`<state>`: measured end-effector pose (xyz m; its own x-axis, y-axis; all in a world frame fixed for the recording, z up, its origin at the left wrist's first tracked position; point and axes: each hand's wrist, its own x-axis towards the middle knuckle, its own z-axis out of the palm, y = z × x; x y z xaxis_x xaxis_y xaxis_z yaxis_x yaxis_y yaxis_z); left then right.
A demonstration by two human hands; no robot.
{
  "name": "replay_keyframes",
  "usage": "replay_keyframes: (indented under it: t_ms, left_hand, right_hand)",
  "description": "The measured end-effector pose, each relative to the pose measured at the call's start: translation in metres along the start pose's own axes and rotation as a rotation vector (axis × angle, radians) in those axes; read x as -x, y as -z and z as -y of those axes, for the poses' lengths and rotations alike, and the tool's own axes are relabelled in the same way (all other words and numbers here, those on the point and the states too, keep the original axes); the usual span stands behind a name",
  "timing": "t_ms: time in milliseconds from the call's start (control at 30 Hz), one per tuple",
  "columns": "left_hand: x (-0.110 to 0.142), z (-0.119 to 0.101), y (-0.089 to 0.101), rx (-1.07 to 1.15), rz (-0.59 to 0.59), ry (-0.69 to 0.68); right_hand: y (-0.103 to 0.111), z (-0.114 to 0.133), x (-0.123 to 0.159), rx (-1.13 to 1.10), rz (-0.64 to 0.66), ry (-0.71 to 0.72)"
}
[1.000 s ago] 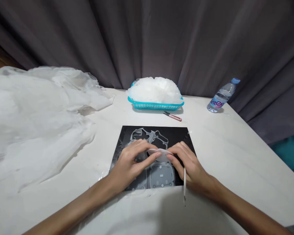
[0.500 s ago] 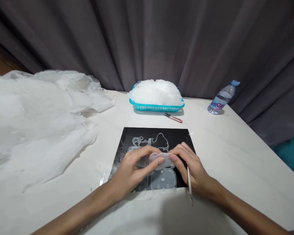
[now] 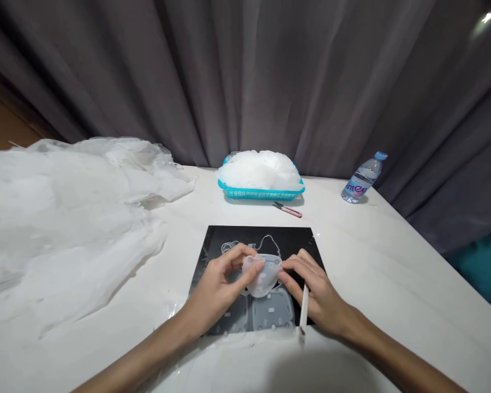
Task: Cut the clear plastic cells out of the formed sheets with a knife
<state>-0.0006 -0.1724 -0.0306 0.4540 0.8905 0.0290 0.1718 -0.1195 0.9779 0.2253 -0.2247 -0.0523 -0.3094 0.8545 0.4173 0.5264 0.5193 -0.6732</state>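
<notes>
A translucent whitish moulded piece (image 3: 262,284), rounded at the bottom with small holes and slots, is held up between my hands. My left hand (image 3: 225,278) pinches its left side, thumb across the front. At its right upper edge, the thumb and fingertips of my right hand (image 3: 311,286) are closed. A thin pale stick-like tool (image 3: 304,311) with a dark tip points down from my right palm. Below lies a black mat (image 3: 298,236) bearing a clear moulded sheet (image 3: 272,314) with similar rounded shapes, and thin curled trimmings (image 3: 268,238) near its far side.
Behind the mat stand a turquoise basket (image 3: 262,195) heaped with white pieces (image 3: 262,169) and pink-handled thread snips (image 3: 288,210). A water bottle (image 3: 360,180) is at the back right. A large pile of translucent sheets (image 3: 65,218) covers the table's left. Grey curtain (image 3: 270,82) hangs behind.
The piece has been tilted up so its face shows more fully. My right fingertips have shifted to its right edge, and the stick tool has swung round. The view has tipped up slightly.
</notes>
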Motion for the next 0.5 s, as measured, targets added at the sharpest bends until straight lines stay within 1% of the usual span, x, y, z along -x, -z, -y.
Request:
replay_keyframes:
  t_ms: [133, 267, 367, 467, 500]
  left_hand:
    - [0.000, 0.004, 0.000, 0.017, -0.006, -0.010]
    - [-0.001, 0.005, 0.000, -0.018, -0.027, -0.019]
    - [-0.002, 0.003, 0.003, -0.105, -0.032, -0.031]
    - [-0.004, 0.003, 0.007, -0.242, -0.041, -0.086]
    - [-0.004, 0.003, 0.009, -0.289, -0.061, -0.113]
  right_hand:
    - [0.000, 0.000, 0.000, -0.019, 0.004, 0.001]
    - [0.000, 0.000, -0.001, -0.016, 0.008, -0.005]
    - [-0.001, 0.001, -0.004, 0.005, -0.007, 0.009]
    - [-0.001, 0.003, -0.009, 0.063, -0.037, 0.052]
    - [-0.001, 0.003, -0.012, 0.086, -0.042, 0.071]
